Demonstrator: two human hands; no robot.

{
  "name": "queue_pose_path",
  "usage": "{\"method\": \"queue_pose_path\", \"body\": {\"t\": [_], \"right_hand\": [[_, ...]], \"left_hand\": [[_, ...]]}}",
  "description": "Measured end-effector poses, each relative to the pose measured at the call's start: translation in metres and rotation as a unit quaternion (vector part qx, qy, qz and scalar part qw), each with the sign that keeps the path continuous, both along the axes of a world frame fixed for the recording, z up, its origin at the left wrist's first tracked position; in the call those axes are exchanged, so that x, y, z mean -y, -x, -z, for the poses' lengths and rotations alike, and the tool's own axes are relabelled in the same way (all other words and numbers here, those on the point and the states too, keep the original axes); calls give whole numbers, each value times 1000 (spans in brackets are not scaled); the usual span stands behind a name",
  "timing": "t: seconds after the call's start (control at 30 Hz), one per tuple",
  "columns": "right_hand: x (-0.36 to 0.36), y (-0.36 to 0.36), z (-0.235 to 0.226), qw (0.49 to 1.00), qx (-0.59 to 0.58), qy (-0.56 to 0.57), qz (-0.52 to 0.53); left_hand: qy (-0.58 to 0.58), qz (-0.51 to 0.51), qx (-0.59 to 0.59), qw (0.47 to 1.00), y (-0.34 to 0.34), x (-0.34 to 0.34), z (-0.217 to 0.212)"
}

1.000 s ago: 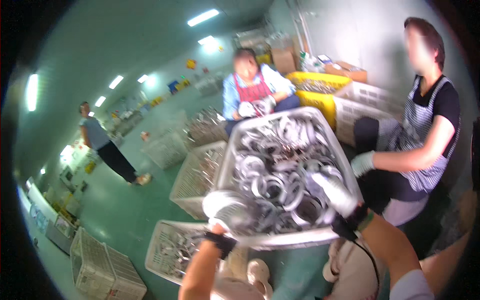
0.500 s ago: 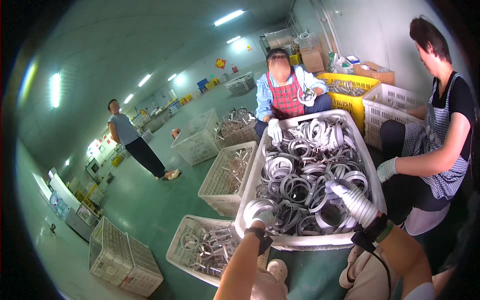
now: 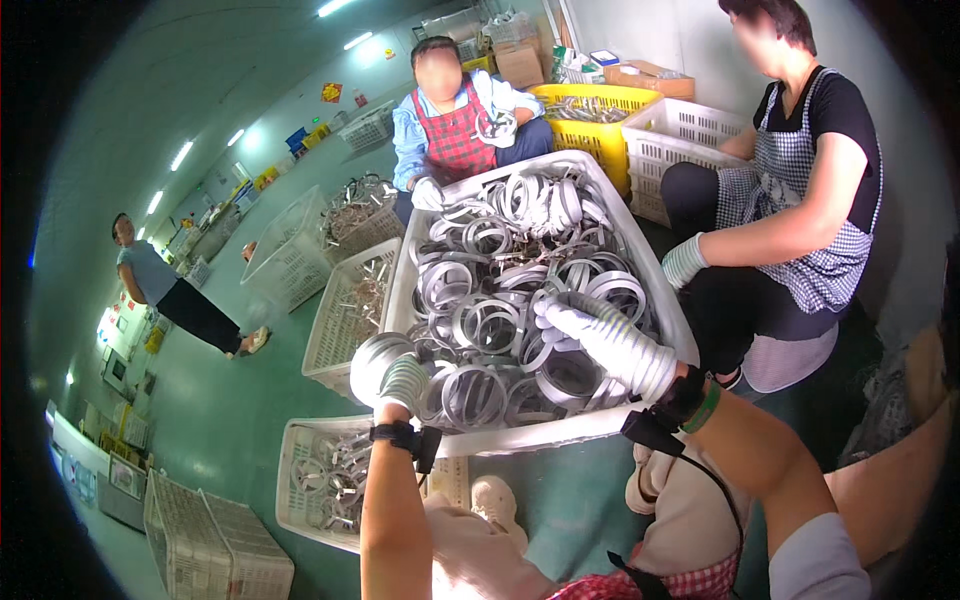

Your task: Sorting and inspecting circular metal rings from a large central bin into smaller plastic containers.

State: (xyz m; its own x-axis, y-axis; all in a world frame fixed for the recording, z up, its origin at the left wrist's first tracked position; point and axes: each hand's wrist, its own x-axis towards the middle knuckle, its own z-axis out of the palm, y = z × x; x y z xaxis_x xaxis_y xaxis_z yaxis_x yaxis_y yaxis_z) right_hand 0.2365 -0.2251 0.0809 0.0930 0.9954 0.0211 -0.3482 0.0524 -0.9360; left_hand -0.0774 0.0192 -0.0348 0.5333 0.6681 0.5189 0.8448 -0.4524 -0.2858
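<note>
I had the left hand at the tub's near left corner, its gloved fingers curled closed around a stack of pale gray rings. The right hand, gloved too, reached in over the middle of the heap with its fingers partly bent among the loose rings; I couldn't tell from my end whether they had hold of one. A black strap circled each wrist, and a green band sat beside the right one. The rings filled the big white tub between the person's hands and two seated co-workers. On the far side, the co-worker in the red checked apron held up a ring in one gloved hand and rested the other by the tub's far left corner. The one in the black-and-white checked apron sat to the right, a gloved hand just beside the tub's wall. I saw a pale crate of metal parts below the left forearm and another crate along the tub's left side. A yellow crate stood behind, and farther left a person stood on the green floor.
</note>
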Motion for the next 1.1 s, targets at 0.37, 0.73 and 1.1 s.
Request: {"method": "queue_pose_path", "body": {"t": [0.37, 0.73, 1.1], "right_hand": [[25, -3, -10, 1000, 14, -2, -8], [9, -7, -10, 999, 17, 33, 14], [-4, 3, 17, 999, -24, -24, -5]], "left_hand": [[-21, 64, 53, 996, -100, 38, -12], [50, 173, 458, 870, -124, 42, -70], [306, 51, 538, 783, -82, 63, -115]]}}
